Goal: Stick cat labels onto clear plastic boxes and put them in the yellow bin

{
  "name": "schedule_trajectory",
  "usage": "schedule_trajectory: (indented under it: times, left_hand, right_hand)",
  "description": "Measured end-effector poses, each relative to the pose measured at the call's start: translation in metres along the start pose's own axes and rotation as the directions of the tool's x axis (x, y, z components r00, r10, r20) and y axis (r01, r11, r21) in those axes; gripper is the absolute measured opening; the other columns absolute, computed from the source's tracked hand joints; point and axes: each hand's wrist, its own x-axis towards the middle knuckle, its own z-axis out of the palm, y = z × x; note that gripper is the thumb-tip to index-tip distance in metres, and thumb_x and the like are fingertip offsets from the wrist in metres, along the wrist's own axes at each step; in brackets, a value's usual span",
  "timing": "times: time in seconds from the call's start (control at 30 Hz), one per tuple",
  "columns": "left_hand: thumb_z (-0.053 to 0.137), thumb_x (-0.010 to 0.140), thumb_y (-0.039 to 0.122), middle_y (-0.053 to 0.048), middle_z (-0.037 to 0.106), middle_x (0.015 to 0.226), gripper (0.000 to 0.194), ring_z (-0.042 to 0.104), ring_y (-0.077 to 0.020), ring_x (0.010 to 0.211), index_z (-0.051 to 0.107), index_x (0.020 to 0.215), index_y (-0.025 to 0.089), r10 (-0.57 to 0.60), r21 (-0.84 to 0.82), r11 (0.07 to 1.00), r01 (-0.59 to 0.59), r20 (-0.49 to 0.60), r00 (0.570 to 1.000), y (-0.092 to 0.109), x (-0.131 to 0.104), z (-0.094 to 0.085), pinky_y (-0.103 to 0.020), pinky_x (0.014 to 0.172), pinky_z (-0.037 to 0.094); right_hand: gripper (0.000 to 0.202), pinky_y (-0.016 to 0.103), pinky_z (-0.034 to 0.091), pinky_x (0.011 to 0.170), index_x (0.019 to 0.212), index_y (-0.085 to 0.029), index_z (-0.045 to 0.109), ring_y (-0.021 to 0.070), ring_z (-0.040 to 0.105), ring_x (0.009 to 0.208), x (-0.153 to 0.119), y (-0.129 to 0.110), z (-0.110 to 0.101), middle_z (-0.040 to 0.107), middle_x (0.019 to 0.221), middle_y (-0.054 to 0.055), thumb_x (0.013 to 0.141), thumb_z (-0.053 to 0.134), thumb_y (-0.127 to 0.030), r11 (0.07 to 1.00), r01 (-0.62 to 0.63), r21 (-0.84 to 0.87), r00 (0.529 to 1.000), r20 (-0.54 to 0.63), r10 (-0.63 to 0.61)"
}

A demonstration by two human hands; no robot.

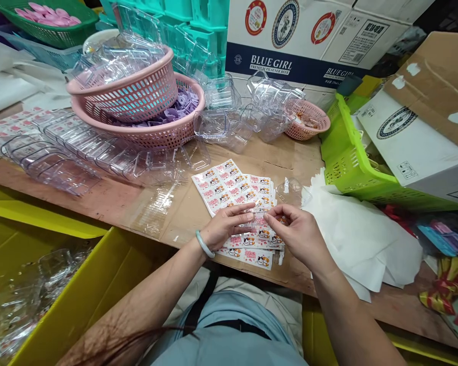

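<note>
Sheets of cat stickers (229,185) lie overlapping on the cardboard-covered table in front of me. Over them, my left hand (231,223) has its fingers curved around a small clear plastic piece (255,222), which is hard to make out against the print. My right hand (293,226) pinches thumb and forefinger together at the right side of that piece; whatever is between those fingertips is too small to name. A pale bangle (205,244) circles my left wrist. Just beyond my right hand lies a clear plastic shell (291,190).
Pink baskets (137,133) stand at the back left, with clear plastic parts (61,165) before them. White backing paper (351,231) and a green crate (361,168) are at right. A yellow bin (95,284) sits below left. A small basket (307,119) stands behind.
</note>
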Motion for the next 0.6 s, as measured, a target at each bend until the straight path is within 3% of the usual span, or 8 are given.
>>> schedule_trajectory:
  times: [0.17,0.33,0.43,0.53,0.6]
  left_hand:
    - [0.082,0.063,0.026,-0.003,0.064,0.098,0.049,0.061,-0.0122,0.087,0.066,0.108,0.021,0.063,0.083,0.995,-0.06,-0.035,0.997,-0.006,-0.001,0.006,-0.03,0.084,0.048]
    - [0.083,0.06,0.029,-0.007,0.063,0.102,0.054,0.062,-0.0148,0.089,0.062,0.108,0.017,0.128,0.17,0.979,-0.113,-0.079,0.989,-0.011,0.001,0.011,-0.03,0.081,0.049]
    - [0.083,0.059,0.031,-0.007,0.063,0.101,0.057,0.062,-0.0159,0.09,0.062,0.109,0.016,0.148,0.185,0.975,-0.126,-0.11,0.983,-0.012,0.001,0.012,-0.03,0.08,0.05]
    - [0.083,0.059,0.033,-0.007,0.063,0.101,0.058,0.063,-0.0162,0.089,0.062,0.11,0.016,0.16,0.189,0.973,-0.135,-0.122,0.98,-0.012,0.0,0.015,-0.031,0.081,0.051]
    - [0.083,0.061,0.032,-0.008,0.064,0.102,0.058,0.064,-0.017,0.091,0.061,0.111,0.016,0.172,0.209,0.967,-0.147,-0.105,0.98,-0.013,-0.002,0.017,-0.032,0.084,0.05]
  right_hand:
    - [0.014,0.026,0.041,0.056,0.071,-0.02,0.063,0.0141,0.056,0.057,-0.001,-0.005,0.004,0.065,0.065,0.001,0.08,0.059,-0.029,0.991,0.056,-0.118,0.996,-0.057,-0.063]
    - [0.014,0.029,0.046,0.066,0.073,-0.022,0.063,0.0178,0.062,0.067,-0.007,-0.006,0.009,0.068,0.074,0.003,0.084,0.056,-0.027,0.968,0.156,-0.196,0.98,-0.088,-0.176]
    - [0.013,0.032,0.049,0.072,0.087,-0.022,0.065,0.0193,0.063,0.074,-0.013,0.004,0.007,0.068,0.085,0.006,0.087,0.054,-0.03,0.96,0.155,-0.234,0.952,-0.224,-0.208]
    - [0.041,0.036,0.05,0.077,0.12,-0.019,0.054,0.0214,0.061,0.084,-0.016,0.019,0.001,0.059,0.113,0.014,0.083,0.06,-0.036,0.974,0.022,-0.226,0.864,-0.487,-0.132]
    - [0.078,0.037,0.052,0.075,0.138,-0.02,0.036,0.0241,0.06,0.093,-0.016,0.027,0.0,0.048,0.13,0.018,0.072,0.071,-0.043,0.994,-0.039,-0.099,0.857,-0.515,-0.018]
